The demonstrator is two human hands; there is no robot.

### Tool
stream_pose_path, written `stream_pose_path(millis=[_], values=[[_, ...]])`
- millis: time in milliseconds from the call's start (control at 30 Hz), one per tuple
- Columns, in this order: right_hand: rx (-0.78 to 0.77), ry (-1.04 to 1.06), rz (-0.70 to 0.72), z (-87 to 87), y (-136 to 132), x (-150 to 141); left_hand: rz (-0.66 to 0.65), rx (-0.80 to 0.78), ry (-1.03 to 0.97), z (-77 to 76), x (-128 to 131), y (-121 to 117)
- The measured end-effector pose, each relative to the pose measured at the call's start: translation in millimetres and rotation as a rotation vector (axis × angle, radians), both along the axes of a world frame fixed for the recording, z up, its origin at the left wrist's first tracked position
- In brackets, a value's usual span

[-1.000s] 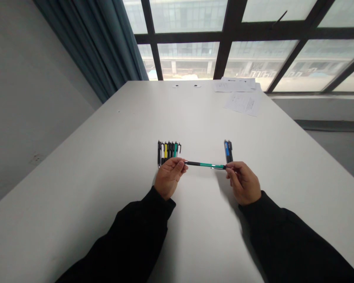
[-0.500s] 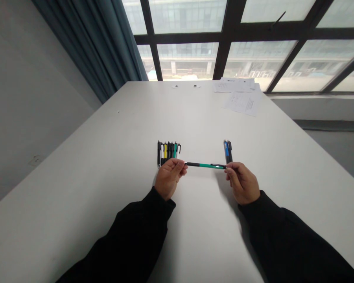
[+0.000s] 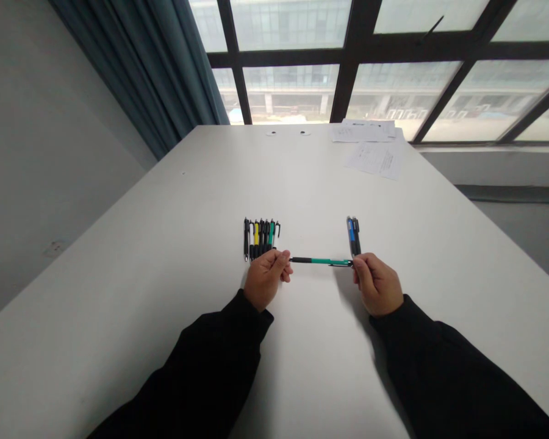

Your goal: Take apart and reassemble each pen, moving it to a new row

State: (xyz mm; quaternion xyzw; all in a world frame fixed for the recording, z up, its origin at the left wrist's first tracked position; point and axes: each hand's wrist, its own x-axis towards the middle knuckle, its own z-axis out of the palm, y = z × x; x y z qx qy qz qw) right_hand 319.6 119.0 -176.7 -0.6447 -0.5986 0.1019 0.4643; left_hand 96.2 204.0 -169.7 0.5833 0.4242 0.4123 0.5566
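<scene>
The right hand point(image 3: 377, 285) pinches the right end of a green-and-black pen point(image 3: 321, 261) between thumb and fingers. The pen lies level across the gap between the hands, just above the bench point(image 3: 165, 244) at the middle of the frame. The left hand point(image 3: 268, 280) has its fingers curled and pressed together beside the pen's left end; whether they touch it or grip it, the view does not settle.

Just beyond the left hand, a row of pens point(image 3: 260, 235) lies side by side on the bench, with black, white, yellow and green barrels. Just beyond the right hand, a blue pen and a dark pen point(image 3: 354, 235) lie close together. Both arms wear black sleeves point(image 3: 201, 378).

Two sheets of printed paper point(image 3: 375, 160) lie at the far right edge of the bench, toward the upper right. A large dark-framed window point(image 3: 338, 61) fills the top of the frame, with a blue curtain point(image 3: 132, 61) at the upper left.
</scene>
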Motion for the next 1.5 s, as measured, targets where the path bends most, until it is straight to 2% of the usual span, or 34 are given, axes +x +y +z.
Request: stream_pose_path(millis=[567,1233,1333,1433,1500], values=[[-0.037,0.037,-0.007,-1.3,-0.5,1.2,-0.032,-0.017,0.123,2.8,-3.3,-2.7],[-0.06,0.064,-0.002,-2.8,0.0,0.7,-0.059,-0.124,0.058,3.0,-0.1,-3.0],[-0.073,0.159,-0.026,-1.0,0.6,-0.9,-0.165,-0.219,-0.001,0.8,1.2,-2.5],[-0.09,0.193,-0.065,1.5,0.9,-1.9,-0.473,-0.464,-0.076,0.7,1.2,-5.5],[-0.1,0.163,-0.04,2.3,0.5,-2.8,-0.698,-0.593,-0.109,1.6,0.6,-9.8]])
